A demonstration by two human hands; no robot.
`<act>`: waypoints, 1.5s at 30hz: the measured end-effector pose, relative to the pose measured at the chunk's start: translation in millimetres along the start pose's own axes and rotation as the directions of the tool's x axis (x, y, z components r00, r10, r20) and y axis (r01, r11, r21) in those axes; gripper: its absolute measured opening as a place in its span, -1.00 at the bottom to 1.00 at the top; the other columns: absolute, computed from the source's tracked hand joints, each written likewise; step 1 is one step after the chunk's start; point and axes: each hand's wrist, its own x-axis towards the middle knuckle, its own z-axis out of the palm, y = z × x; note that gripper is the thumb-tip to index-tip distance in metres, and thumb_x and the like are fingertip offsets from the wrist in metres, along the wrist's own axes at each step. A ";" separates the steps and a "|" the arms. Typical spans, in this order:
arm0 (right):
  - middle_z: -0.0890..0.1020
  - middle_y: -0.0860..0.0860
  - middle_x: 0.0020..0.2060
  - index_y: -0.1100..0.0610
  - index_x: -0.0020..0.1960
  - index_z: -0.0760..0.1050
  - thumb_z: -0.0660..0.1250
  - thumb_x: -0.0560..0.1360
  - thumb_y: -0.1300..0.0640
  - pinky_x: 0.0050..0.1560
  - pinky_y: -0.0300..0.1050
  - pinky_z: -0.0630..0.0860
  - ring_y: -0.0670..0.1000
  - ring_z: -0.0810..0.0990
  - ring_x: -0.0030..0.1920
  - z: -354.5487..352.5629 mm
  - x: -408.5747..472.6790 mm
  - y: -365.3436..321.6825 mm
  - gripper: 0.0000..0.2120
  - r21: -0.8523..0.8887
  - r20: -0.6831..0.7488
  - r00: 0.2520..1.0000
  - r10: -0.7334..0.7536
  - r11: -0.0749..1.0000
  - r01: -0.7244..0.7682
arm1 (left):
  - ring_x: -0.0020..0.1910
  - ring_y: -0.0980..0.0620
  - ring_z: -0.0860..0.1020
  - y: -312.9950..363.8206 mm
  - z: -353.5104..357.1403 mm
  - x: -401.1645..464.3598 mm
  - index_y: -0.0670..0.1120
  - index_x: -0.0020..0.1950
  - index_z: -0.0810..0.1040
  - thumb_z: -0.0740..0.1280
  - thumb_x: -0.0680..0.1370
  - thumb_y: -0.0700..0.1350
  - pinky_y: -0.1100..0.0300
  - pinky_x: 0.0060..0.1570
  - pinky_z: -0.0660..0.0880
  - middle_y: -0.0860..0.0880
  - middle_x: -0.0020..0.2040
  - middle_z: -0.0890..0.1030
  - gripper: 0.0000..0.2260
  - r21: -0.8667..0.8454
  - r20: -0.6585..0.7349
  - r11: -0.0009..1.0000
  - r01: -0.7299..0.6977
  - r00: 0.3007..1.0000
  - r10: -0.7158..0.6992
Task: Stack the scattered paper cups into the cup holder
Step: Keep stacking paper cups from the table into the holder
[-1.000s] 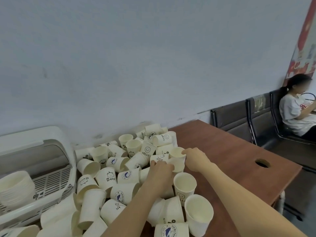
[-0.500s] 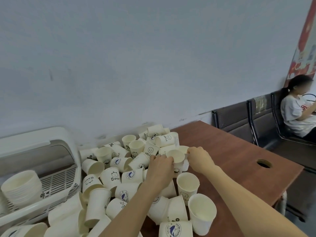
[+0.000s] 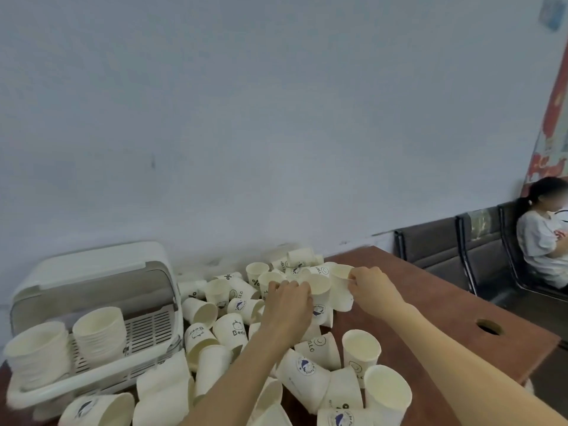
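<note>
Several white paper cups (image 3: 233, 330) lie scattered in a heap on the brown table (image 3: 430, 305), some upright, most on their sides. My left hand (image 3: 287, 302) grips a cup (image 3: 318, 289) lifted above the heap. My right hand (image 3: 373, 287) pinches the rim of a second cup (image 3: 341, 282) just to its right, and the two cups touch. The white cup holder (image 3: 92, 302), a lidded rack at the left, holds two stacks of nested cups (image 3: 100, 332).
A pale wall stands close behind the table. The table has a round cable hole (image 3: 488, 327) near its right edge. Dark waiting chairs (image 3: 461, 250) line the wall at right, and a person (image 3: 544, 238) sits there.
Both hands have lifted their cups up off the heap and brought them side by side. The view has shifted, showing more of the cup holder at left.
</note>
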 end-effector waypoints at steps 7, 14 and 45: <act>0.58 0.11 -0.21 0.13 -0.20 0.42 0.12 0.49 0.21 -0.21 -0.05 0.41 0.18 0.53 -0.18 -4.8 2.2 -67.6 -0.85 0.024 0.013 0.995 -0.103 0.994 0.102 | 0.02 -0.08 0.48 -50.5 -34.6 -21.4 -0.06 -0.01 0.50 0.06 0.62 -0.05 0.01 0.17 0.28 -0.04 -0.04 0.58 -0.76 0.016 -0.047 0.999 0.052 0.998 -0.051; 0.56 0.07 -0.26 0.10 -0.20 0.44 0.14 0.51 0.18 -0.24 -0.05 0.51 0.12 0.55 -0.26 5.9 7.5 -140.3 -0.84 0.043 0.031 0.979 -0.201 0.979 0.200 | 0.00 -0.07 0.51 -114.2 -62.0 -47.9 -0.06 0.00 0.52 0.07 0.60 -0.05 0.04 0.12 0.28 -0.04 -0.06 0.60 -0.76 0.036 -0.083 0.986 0.165 0.983 -0.161; 0.59 0.13 -0.19 0.19 -0.09 0.46 0.07 0.60 0.11 -0.22 0.01 0.44 0.16 0.52 -0.18 55.3 -27.3 -375.7 -0.75 0.212 -0.103 0.802 -0.589 0.774 0.596 | -0.15 0.00 0.47 -292.9 -166.8 -157.7 -0.04 -0.18 0.48 0.16 0.57 -0.10 0.06 0.07 0.31 0.04 -0.21 0.52 -0.83 0.099 -0.331 0.860 0.501 0.831 -0.447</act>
